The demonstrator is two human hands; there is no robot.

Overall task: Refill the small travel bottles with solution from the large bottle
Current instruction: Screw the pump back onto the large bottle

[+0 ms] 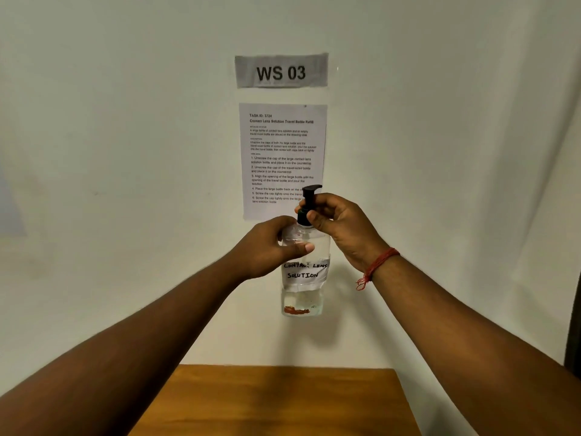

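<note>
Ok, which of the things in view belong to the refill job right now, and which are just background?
In the job:
- large bottle, held up off the table
- its black pump cap
- left hand, gripping the bottle body
- right hand, pinching the cap

Background:
- instruction sheet
- WS 03 sign
- wooden table
- red wrist thread

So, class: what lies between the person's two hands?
In the head view, the clear bottle and its black pump sit between the left hand and right hand.

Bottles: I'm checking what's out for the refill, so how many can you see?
1. The large bottle is held up before the wall, left hand gripping its body, right hand on its black pump cap. No travel bottles in view.
</note>
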